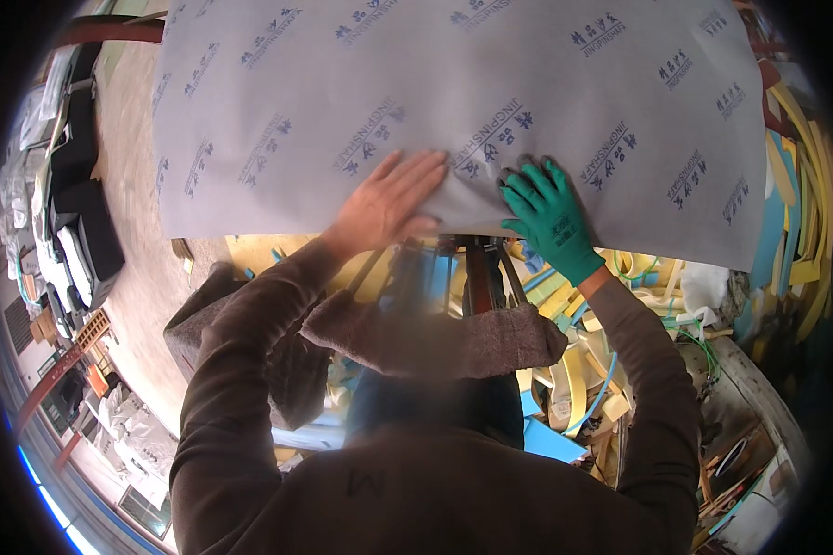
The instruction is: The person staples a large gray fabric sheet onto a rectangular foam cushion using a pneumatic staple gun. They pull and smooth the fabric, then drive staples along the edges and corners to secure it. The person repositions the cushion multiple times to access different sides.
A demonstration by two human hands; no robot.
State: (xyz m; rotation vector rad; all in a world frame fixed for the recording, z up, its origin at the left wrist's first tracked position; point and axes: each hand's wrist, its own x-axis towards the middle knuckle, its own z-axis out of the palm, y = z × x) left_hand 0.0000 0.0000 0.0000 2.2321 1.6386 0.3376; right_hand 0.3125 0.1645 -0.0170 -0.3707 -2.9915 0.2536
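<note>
A wide grey sheet (324,83), printed all over with a repeating dark blue pattern, spreads before me; I cannot tell whether it is fabric or another material. My bare left hand (387,205) lies on it near the front edge, fingers stretched out and palm down. To its right, my right hand (548,217) in a green glove with dark fingertips presses on the same sheet, its fingers a little spread. Small wrinkles show in the sheet between the hands. Neither hand grips anything. What lies under the sheet is hidden.
Below the sheet's front edge, a fuzzy brown padded piece (435,344) crosses in front of my body, near metal bars. Yellow and blue foam scraps (574,384) cover the floor around me. Black upholstered pieces (85,236) stand at the left. A grey-brown cloth (199,319) hangs beside my left arm.
</note>
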